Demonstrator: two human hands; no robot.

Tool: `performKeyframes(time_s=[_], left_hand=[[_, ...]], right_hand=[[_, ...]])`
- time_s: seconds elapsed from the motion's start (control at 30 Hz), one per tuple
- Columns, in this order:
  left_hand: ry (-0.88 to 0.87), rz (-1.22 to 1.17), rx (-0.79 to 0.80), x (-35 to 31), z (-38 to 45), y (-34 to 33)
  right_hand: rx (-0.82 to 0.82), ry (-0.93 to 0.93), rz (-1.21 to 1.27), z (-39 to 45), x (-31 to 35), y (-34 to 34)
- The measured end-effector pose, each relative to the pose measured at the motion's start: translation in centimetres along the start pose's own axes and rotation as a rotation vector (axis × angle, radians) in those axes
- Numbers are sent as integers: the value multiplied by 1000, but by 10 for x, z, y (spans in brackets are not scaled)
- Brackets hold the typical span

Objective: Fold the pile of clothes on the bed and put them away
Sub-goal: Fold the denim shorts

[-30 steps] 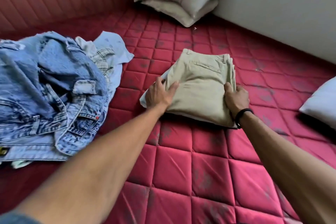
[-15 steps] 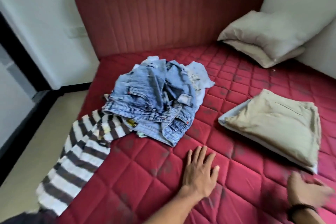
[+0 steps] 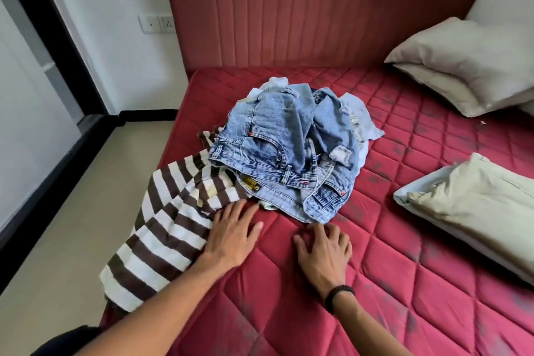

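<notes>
On red mattress (image 3: 404, 269): one denim pile (image 3: 289, 153), one striped garment (image 3: 161, 228), two pillows (image 3: 474, 66); both hands flat, fingers apart, gripping nothing.

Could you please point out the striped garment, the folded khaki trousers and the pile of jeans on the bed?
striped garment (image 3: 170, 228), head view, on a white stripe mid-cloth.
folded khaki trousers (image 3: 474, 199), head view, on the top face.
pile of jeans (image 3: 277, 136), head view, on the topmost pair's seat.

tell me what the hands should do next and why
Probably grip the striped garment with the left hand, which already rests flat on its edge, and draw it onto the bare mattress. It hangs off the bed's side beside the denim pile; the right hand lies flat, holding nothing.
</notes>
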State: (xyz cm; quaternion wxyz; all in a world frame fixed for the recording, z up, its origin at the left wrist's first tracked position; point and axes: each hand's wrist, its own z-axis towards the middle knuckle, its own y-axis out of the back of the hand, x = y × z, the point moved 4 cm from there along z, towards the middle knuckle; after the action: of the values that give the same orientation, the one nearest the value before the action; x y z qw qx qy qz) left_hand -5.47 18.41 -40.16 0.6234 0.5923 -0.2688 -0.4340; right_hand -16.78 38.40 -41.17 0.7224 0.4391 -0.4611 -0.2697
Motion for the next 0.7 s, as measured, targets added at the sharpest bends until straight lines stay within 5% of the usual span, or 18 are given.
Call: performKeyframes(time_s=[0.3, 0.5, 0.7], left_hand=[[74, -176, -291, 19, -10, 8], [44, -236, -359, 6, -7, 22], [-67, -163, -215, -19, 0, 13]], right_hand=[[-204, 13, 75, 0, 10, -9], [-21, -58, 180, 57, 3, 15], [-59, 429, -14, 108, 8, 95]])
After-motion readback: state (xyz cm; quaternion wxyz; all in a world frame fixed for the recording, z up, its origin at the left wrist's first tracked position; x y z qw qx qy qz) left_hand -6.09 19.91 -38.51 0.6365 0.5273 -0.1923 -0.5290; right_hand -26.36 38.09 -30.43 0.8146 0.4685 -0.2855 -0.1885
